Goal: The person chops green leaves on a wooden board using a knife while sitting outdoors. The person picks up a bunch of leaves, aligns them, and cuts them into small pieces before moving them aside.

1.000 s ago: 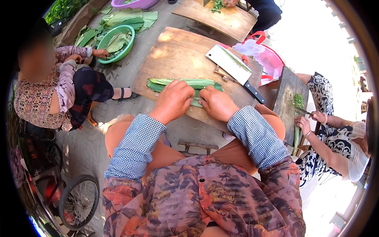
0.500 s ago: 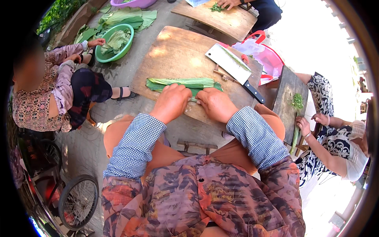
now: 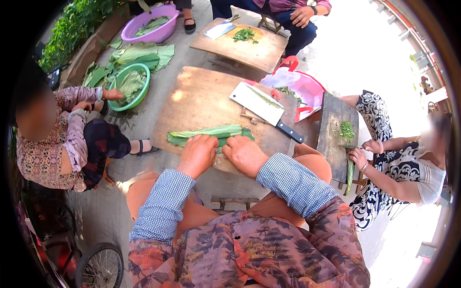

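The place is outdoors, on grey ground in bright sun, with several people sitting around low wooden boards. Right in front of the person is a big wooden chopping board (image 3: 201,101). A roll of long green leaves (image 3: 206,133) lies across its near edge. The left hand (image 3: 198,154) presses down on the leaves with bent fingers, and the right hand (image 3: 245,154) presses down just beside it, also curled over them. A wide cleaver (image 3: 264,109) with a dark handle lies on the board, a little farther away and to the right. Behind the board on the right is a pink plastic basket (image 3: 301,86) with red handles. Far to the left, a green bowl (image 3: 128,86) holds leaves, and another person's hand touches its rim. Farther back is a purple tub (image 3: 149,26), with loose leaves on the ground between them. On the right, another person holds greens at a dark board (image 3: 336,129).
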### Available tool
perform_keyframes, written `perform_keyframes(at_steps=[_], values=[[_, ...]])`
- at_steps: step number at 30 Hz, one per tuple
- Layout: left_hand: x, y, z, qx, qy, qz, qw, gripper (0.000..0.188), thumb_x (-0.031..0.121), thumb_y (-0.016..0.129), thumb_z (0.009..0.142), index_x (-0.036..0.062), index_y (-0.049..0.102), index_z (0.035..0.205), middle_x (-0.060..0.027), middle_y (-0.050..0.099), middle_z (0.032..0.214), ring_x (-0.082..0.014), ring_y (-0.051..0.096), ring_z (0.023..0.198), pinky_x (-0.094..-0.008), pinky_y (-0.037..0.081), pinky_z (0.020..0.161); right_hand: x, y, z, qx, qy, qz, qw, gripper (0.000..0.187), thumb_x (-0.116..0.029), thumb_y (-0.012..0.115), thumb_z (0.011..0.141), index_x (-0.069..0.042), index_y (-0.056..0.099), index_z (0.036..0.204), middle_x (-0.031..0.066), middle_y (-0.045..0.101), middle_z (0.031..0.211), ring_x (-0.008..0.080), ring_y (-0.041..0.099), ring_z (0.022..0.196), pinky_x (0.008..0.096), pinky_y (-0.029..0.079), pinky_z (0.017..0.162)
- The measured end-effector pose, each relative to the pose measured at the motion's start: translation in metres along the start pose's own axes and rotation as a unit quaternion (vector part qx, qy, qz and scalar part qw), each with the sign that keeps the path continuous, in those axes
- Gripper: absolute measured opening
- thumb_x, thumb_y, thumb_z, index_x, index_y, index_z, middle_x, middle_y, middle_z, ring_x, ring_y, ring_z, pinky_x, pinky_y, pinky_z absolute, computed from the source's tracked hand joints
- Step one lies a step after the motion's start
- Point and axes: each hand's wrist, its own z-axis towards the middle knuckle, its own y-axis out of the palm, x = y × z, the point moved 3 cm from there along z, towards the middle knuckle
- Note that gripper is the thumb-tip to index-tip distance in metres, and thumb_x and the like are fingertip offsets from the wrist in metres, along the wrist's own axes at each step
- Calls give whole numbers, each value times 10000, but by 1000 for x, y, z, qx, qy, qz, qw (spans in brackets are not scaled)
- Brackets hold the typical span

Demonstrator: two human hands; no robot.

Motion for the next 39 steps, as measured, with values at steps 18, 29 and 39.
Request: perform_keyframes(at_steps=[18, 29, 39], values=[[0, 7, -17, -16, 58, 34, 998, 56, 145, 671, 893, 124, 693, 940, -72, 646, 963, -310, 628, 1006, -462, 501, 869, 6, 12, -2, 7, 41, 30, 999, 140, -140, 600, 917, -41, 673, 984, 159, 642, 955, 359, 665, 922, 471, 557, 811], [-1, 2, -12, -34, 23, 15, 999, 111, 120, 684, 888, 90, 680, 994, -108, 659, 998, -340, 631, 1032, -461, 508, 903, -3, 5, -1, -23, -34, -9, 999, 156, -140, 603, 906, -60, 676, 1018, 118, 633, 968, 298, 665, 950, 419, 575, 804], [6, 0, -23, 56, 93, 16, 994, 81, 113, 717, 835, 115, 660, 892, -70, 609, 941, -299, 610, 980, -442, 505, 858, 4, 2, 7, -55, 43, 83, 994, 128, -72, 626, 859, -39, 693, 963, 138, 661, 954, 360, 670, 970, 462, 559, 828]])
